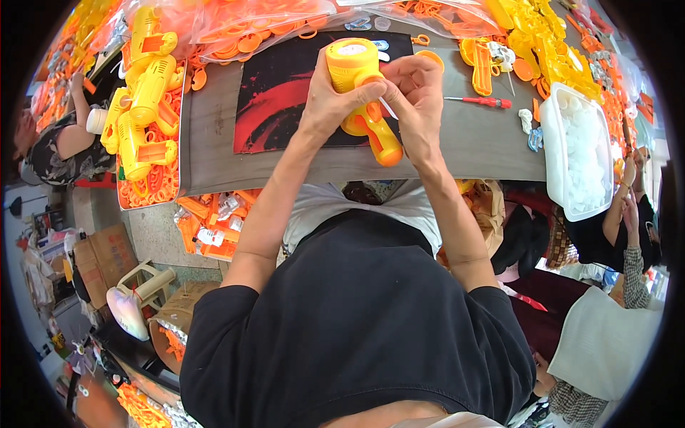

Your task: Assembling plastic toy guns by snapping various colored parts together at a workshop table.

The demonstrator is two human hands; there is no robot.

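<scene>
Over the worktable I hold up a yellow plastic toy gun (pixel 351 70) with a round drum-like body and a pistol grip that points down and toward me. My left hand (pixel 322 96) wraps around its body from the left, thumb across the front. On the other side, my right hand (pixel 416 93) has its fingers curled and pinched against the toy near an orange part at the top of the grip. A thin white strip shows beside the right fingertips; what they pinch is hidden. Beneath lies a black mat (pixel 278 100) with red swirls.
A box (pixel 184 135) of yellow toy bodies and orange parts stands left. Right are a red screwdriver (pixel 492 103), a yellow toy half (pixel 481 68) and a white tub (pixel 556 143) of translucent pieces. Bags of orange parts (pixel 242 25) line the back. Other people sit at both sides.
</scene>
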